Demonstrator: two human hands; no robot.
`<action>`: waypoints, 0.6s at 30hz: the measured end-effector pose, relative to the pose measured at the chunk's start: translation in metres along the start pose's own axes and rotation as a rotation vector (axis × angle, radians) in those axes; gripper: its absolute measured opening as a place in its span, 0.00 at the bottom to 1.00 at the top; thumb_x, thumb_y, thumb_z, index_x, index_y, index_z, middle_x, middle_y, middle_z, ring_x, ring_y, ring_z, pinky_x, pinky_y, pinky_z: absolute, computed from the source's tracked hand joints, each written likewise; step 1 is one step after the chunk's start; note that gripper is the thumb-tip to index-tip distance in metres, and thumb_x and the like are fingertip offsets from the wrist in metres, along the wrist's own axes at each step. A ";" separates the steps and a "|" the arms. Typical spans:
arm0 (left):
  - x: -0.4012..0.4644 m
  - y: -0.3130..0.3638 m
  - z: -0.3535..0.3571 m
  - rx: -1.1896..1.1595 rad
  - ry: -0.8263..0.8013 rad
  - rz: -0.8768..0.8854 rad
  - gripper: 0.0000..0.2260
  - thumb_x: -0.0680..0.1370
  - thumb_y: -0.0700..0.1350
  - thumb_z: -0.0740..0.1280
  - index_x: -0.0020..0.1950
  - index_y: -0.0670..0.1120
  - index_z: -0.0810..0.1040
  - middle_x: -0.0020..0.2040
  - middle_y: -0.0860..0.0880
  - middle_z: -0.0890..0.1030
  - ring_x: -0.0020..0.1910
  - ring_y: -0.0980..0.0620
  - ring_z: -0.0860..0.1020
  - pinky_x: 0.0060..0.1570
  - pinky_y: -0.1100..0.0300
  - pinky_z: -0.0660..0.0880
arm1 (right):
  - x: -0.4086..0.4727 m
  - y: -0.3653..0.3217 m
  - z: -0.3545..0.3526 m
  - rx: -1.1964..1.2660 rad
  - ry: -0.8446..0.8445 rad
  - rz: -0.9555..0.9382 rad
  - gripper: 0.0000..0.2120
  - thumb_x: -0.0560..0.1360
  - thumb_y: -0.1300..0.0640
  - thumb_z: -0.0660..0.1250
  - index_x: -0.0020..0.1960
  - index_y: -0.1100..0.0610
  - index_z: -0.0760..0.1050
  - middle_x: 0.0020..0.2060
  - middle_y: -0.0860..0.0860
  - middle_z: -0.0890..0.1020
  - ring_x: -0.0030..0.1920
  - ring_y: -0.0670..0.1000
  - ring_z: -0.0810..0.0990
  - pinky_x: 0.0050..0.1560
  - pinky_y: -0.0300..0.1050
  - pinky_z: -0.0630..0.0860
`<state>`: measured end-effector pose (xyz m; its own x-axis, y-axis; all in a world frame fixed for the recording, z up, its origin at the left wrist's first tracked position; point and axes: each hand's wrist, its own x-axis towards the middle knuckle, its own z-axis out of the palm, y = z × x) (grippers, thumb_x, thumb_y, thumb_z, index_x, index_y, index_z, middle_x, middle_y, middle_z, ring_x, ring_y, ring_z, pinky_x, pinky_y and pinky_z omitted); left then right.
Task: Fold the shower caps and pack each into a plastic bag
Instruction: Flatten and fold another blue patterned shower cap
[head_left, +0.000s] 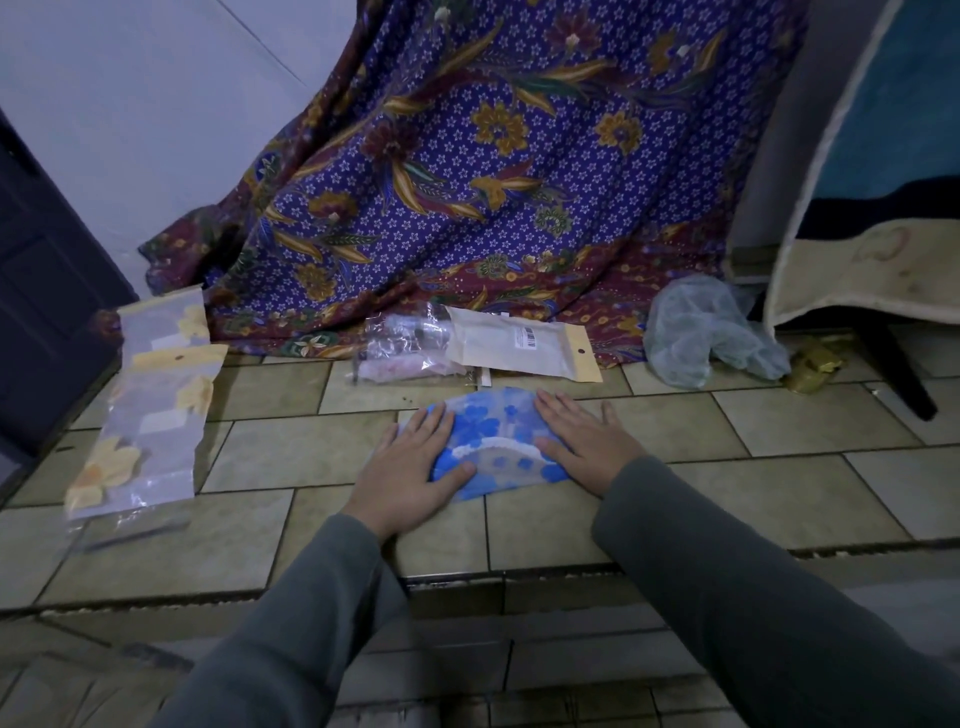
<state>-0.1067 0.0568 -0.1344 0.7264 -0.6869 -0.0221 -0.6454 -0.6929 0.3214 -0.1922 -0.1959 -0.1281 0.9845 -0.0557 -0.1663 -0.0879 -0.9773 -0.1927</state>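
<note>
Currently: blue floral shower cap (485, 428) pressed flat on tiled floor (779, 467).
Left hand (415, 470) and right hand (584, 439) lie open-palmed, fingers spread, on the cap's opposite ends, grasping nothing.

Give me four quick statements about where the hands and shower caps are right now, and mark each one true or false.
1. Both hands press flat on the blue floral shower cap. True: left hand and right hand lie open on it.
2. The blue cap is already inside a bag. False: it lies bare on the tiled floor.
3. Bagged yellow-flower caps lie to the left. True.
4. The pale blue-green cap is being held. False: it lies untouched at right.
</note>
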 end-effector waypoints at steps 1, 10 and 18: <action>0.000 0.000 -0.001 -0.019 -0.001 -0.007 0.46 0.65 0.78 0.35 0.78 0.55 0.47 0.77 0.57 0.45 0.76 0.57 0.44 0.75 0.53 0.42 | 0.000 -0.001 -0.001 0.000 -0.009 0.003 0.28 0.81 0.39 0.43 0.77 0.45 0.40 0.75 0.38 0.42 0.75 0.40 0.41 0.72 0.60 0.41; -0.006 0.009 -0.005 0.002 -0.002 -0.141 0.37 0.68 0.74 0.42 0.75 0.64 0.49 0.78 0.56 0.47 0.77 0.52 0.45 0.74 0.51 0.45 | 0.001 -0.003 -0.003 -0.033 -0.014 0.008 0.26 0.81 0.43 0.42 0.77 0.45 0.40 0.76 0.40 0.42 0.75 0.42 0.41 0.71 0.63 0.40; -0.001 0.018 -0.019 -0.234 0.028 -0.183 0.17 0.77 0.56 0.63 0.64 0.54 0.77 0.59 0.52 0.68 0.59 0.54 0.72 0.62 0.64 0.64 | -0.010 -0.037 -0.009 -0.061 0.510 0.237 0.16 0.78 0.48 0.57 0.60 0.51 0.76 0.60 0.51 0.75 0.61 0.55 0.72 0.57 0.53 0.64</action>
<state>-0.1146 0.0489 -0.1109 0.8338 -0.5469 -0.0750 -0.4335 -0.7328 0.5244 -0.1975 -0.1611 -0.1108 0.8890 -0.3518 0.2931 -0.3213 -0.9353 -0.1480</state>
